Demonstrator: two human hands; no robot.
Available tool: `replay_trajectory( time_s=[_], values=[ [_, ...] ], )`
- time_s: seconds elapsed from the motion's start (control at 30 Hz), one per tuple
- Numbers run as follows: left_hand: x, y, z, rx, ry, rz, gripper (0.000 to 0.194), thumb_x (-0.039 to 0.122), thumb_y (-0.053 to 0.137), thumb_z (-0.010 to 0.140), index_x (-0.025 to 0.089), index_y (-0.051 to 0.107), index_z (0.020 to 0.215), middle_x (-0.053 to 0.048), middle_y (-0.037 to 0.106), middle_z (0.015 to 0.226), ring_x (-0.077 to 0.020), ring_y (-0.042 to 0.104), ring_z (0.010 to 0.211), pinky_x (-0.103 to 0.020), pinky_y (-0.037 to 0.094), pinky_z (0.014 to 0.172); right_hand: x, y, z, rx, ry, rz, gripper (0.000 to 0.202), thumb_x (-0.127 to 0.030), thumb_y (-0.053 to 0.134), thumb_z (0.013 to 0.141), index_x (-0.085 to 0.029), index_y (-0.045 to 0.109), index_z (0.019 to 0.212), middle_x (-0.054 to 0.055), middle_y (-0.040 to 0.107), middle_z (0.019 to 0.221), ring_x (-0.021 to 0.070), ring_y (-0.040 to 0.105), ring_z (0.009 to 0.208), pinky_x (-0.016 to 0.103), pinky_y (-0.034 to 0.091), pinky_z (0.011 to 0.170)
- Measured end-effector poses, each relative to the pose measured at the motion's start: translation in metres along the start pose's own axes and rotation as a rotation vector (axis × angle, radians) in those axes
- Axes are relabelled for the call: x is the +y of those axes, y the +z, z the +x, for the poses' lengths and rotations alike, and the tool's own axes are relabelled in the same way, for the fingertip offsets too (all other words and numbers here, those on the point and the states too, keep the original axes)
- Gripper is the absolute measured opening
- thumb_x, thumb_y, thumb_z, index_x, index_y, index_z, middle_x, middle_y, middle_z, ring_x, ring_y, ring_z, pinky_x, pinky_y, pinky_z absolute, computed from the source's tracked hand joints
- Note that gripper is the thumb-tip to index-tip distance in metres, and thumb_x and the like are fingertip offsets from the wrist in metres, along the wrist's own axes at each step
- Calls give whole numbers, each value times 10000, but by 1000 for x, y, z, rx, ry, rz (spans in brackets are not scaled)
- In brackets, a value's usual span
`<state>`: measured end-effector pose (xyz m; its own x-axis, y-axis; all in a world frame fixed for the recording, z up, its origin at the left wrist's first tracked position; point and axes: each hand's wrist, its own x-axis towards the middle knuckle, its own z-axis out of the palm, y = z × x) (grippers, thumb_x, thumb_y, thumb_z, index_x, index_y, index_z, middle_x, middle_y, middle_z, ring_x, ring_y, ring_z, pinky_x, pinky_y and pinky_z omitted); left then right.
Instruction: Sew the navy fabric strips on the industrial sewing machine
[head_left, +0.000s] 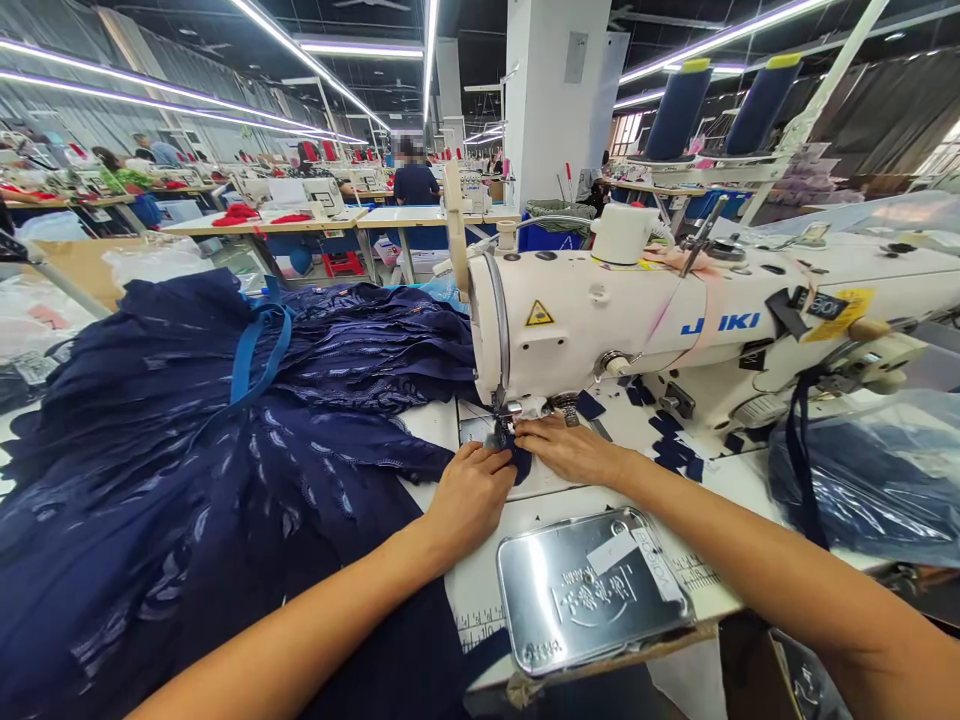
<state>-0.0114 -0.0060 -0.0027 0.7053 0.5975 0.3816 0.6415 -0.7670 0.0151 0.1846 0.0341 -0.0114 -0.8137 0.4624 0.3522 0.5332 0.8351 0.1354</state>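
Observation:
A white sewing machine (570, 310) stands across the table, its needle and presser foot (512, 412) low over the plate. Just in front of the foot lies a small piece of navy fabric (523, 468). My left hand (471, 492) grips it from the left, fingers curled and bunched together. From the right, my right hand (570, 450) pinches the fabric close beside the foot; its fingertips are partly hidden. Left of the machine spreads a large pile of navy garments (300, 450), with a blue strap (259, 350) around the bundle.
A shiny metal tin lid (592, 590) lies at the table's front edge. Several navy scraps (671, 440) are scattered under the machine arm. At the right is a clear plastic bag (870, 490) with dark contents. Two navy thread cones (679, 110) stand above. A person (416, 180) sits farther back.

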Motion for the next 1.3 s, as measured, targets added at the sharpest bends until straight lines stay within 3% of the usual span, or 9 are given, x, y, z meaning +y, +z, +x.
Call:
replay_trajectory(
  time_s=[0.47,1.3],
  values=[
    [0,6,3,18,-53,41,191,91,480,787,158,642,863,-63,672,970,-190,603,842,-402,389,889,1,0,-1,-27,44,-1,349,-37,378,817,-84,576,1100,132,590,1143,202,569,1018,364,504,831],
    [-2,9,12,-12,-28,84,180,66,474,770,130,619,856,-85,676,927,-192,619,836,-378,411,835,0,2,1,-78,144,34,427,3,371,781,-117,552,1149,126,576,1166,202,542,1059,363,498,837]
  ],
)
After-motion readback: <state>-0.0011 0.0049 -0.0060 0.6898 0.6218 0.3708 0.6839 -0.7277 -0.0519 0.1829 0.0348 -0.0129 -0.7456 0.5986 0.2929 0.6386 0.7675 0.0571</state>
